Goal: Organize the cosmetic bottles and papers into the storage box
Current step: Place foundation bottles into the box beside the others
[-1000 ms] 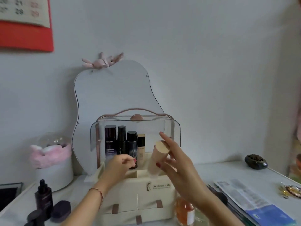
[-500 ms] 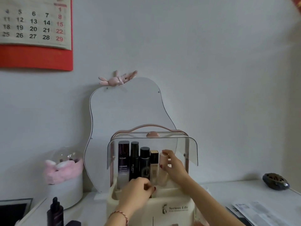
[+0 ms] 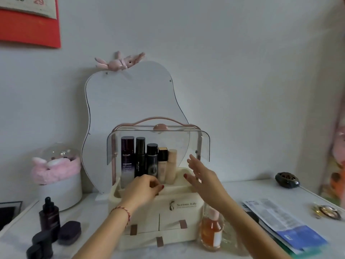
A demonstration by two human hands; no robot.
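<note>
The cream storage box [image 3: 179, 212] stands at the centre with its clear lid [image 3: 203, 146] raised. Several bottles stand in a row in its top tray, from a dark purple bottle [image 3: 127, 156] on the left to a beige bottle [image 3: 171, 165] on the right. My left hand [image 3: 145, 187] grips the tray's front rim with curled fingers. My right hand [image 3: 201, 176] hovers open just right of the beige bottle, apart from it. On the table lie an orange bottle [image 3: 212, 228], a dark dropper bottle [image 3: 49, 215] and papers [image 3: 285, 225].
A pear-shaped mirror [image 3: 130, 109] leans on the wall behind the box. A white jar with a pink band [image 3: 57, 176] stands at the left, with dark compacts [image 3: 70, 232] in front. At the right lie a dark ornament [image 3: 286, 180] and a gold trinket [image 3: 326, 212].
My right hand set the beige bottle upright at the right end of the row, let go and drew back open. My left hand stayed at the tray's rim.
</note>
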